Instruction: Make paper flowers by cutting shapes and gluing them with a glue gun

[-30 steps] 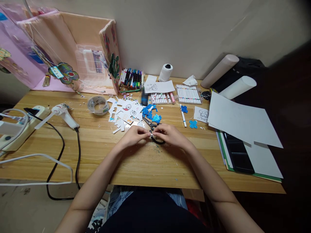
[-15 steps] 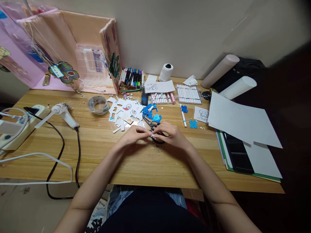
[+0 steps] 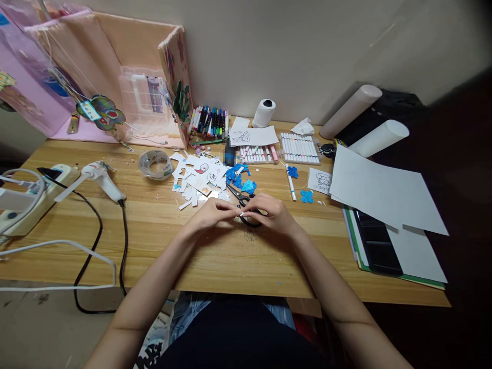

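Both hands meet above the near middle of the wooden table. The fingertips of my left hand [image 3: 215,211] and my right hand [image 3: 272,211] pinch a tiny white piece [image 3: 242,214], perhaps paper, too small to make out fully. Black-handled scissors [image 3: 239,195] lie under the fingers, blades pointing away to the left; my right hand partly hides the handles. Just beyond are blue cut pieces [image 3: 235,175] and a heap of white paper scraps [image 3: 192,171], some with drawings. Two blue flower shapes, one a lighter blue flower [image 3: 306,196], lie to the right near a white marker [image 3: 290,183].
A tape roll [image 3: 156,165], a glue gun [image 3: 102,182] with a black cord and a power strip [image 3: 38,200] occupy the left. Marker sets [image 3: 300,148] and a thread spool [image 3: 263,114] line the back. Large white sheets [image 3: 384,189] cover the right; a pink box [image 3: 142,46] stands back left.
Both hands stay in nearly the same place, fingertips still together on the small white piece. The view has shifted very slightly; nothing else on the table has visibly moved.
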Demonstrator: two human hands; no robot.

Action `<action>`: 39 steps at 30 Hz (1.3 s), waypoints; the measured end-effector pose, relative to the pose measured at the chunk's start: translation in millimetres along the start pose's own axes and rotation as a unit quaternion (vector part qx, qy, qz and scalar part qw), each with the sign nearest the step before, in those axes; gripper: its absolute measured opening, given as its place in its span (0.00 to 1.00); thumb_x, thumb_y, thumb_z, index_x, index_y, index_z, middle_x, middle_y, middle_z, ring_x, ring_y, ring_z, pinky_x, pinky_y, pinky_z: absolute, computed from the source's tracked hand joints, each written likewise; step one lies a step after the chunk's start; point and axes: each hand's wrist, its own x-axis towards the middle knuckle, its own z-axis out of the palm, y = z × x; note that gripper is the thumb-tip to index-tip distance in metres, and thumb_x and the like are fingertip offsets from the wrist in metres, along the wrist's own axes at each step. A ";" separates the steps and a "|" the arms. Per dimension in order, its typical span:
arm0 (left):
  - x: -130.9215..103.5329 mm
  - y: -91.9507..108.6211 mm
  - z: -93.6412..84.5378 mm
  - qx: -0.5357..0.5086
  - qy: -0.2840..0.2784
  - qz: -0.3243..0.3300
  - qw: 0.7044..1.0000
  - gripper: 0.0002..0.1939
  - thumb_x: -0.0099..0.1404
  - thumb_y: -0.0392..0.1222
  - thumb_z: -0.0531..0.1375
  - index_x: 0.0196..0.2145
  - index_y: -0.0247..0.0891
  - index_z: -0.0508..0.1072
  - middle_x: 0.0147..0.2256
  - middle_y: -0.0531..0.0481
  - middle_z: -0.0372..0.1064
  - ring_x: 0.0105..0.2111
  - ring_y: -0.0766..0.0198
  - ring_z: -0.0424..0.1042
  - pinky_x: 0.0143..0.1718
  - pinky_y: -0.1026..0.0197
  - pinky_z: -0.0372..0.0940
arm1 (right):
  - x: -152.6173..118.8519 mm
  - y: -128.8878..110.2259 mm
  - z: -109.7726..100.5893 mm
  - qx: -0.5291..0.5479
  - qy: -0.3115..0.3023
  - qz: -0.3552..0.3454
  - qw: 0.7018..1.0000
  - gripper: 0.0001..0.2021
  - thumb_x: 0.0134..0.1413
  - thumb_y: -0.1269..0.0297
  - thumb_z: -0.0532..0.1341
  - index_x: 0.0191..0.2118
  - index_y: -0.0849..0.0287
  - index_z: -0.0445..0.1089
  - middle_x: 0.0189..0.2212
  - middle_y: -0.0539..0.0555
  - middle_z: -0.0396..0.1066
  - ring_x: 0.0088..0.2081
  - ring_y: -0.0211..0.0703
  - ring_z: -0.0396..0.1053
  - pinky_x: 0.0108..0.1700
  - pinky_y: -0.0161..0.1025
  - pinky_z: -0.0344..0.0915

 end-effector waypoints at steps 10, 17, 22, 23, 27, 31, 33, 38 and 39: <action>-1.2 0.8 0.6 -0.010 -0.021 0.012 1.000 0.12 0.53 0.45 0.63 0.28 0.32 0.79 0.28 0.47 0.74 0.28 0.66 0.67 0.30 0.66 0.58 | 1.4 -4.2 -1.1 0.040 -0.001 0.069 0.997 0.04 0.54 0.66 0.61 0.31 0.58 0.73 0.27 0.54 0.73 0.31 0.42 0.68 0.35 0.39 0.64; -0.3 0.2 3.2 -0.004 -0.006 0.026 1.000 0.13 0.54 0.46 0.63 0.29 0.32 0.78 0.28 0.47 0.74 0.29 0.65 0.68 0.31 0.66 0.59 | 0.7 -5.7 3.2 0.116 0.021 0.206 0.971 0.06 0.50 0.64 0.63 0.29 0.60 0.74 0.27 0.53 0.72 0.30 0.39 0.68 0.34 0.36 0.64; 1.0 0.7 3.0 0.011 -0.011 0.018 1.000 0.14 0.55 0.47 0.62 0.29 0.32 0.78 0.27 0.49 0.74 0.28 0.66 0.68 0.31 0.67 0.59 | 0.0 -5.4 5.5 0.140 0.030 0.232 0.962 0.07 0.48 0.61 0.64 0.28 0.60 0.74 0.27 0.52 0.72 0.30 0.39 0.69 0.33 0.36 0.64; 0.9 1.0 2.9 0.011 -0.011 0.015 1.000 0.14 0.55 0.48 0.62 0.29 0.32 0.78 0.27 0.49 0.74 0.29 0.66 0.68 0.31 0.67 0.59 | -0.3 -5.2 5.7 0.142 0.031 0.237 0.961 0.07 0.48 0.61 0.64 0.28 0.60 0.74 0.27 0.52 0.72 0.30 0.40 0.69 0.33 0.36 0.65; -0.5 2.5 3.8 -0.014 -0.006 -0.004 1.000 0.16 0.55 0.50 0.61 0.29 0.32 0.78 0.29 0.47 0.75 0.30 0.64 0.70 0.33 0.65 0.61 | -1.0 -5.2 5.2 0.153 0.031 0.247 0.956 0.08 0.48 0.60 0.64 0.28 0.60 0.74 0.28 0.53 0.73 0.31 0.40 0.69 0.34 0.37 0.65; -1.6 3.5 4.0 -0.024 -0.003 -0.042 0.999 0.17 0.54 0.51 0.62 0.31 0.32 0.78 0.29 0.46 0.75 0.29 0.64 0.70 0.31 0.65 0.62 | -0.2 -6.7 2.4 0.126 0.026 0.220 0.967 0.06 0.49 0.62 0.64 0.29 0.59 0.74 0.28 0.53 0.73 0.31 0.40 0.69 0.34 0.37 0.64; -1.6 3.6 3.0 -0.015 -0.010 -0.052 0.998 0.16 0.52 0.50 0.63 0.31 0.32 0.78 0.28 0.46 0.74 0.28 0.65 0.70 0.30 0.66 0.62 | 0.3 -6.8 1.1 0.110 0.023 0.190 0.975 0.05 0.50 0.63 0.63 0.30 0.59 0.74 0.28 0.53 0.73 0.31 0.40 0.69 0.36 0.37 0.64; -2.4 4.6 0.6 0.013 -0.022 -0.060 0.998 0.18 0.53 0.52 0.62 0.31 0.32 0.78 0.24 0.48 0.72 0.25 0.66 0.67 0.26 0.67 0.60 | 0.0 -4.2 0.0 0.085 0.022 0.120 0.989 0.04 0.51 0.65 0.63 0.30 0.58 0.74 0.28 0.53 0.73 0.31 0.41 0.69 0.36 0.39 0.65; -2.8 5.2 0.4 0.017 -0.024 -0.058 0.998 0.18 0.53 0.52 0.62 0.31 0.33 0.78 0.24 0.49 0.71 0.25 0.67 0.66 0.25 0.67 0.59 | -0.2 -3.7 0.0 0.082 0.022 0.107 0.991 0.04 0.51 0.65 0.63 0.30 0.58 0.74 0.28 0.53 0.74 0.31 0.41 0.69 0.36 0.39 0.65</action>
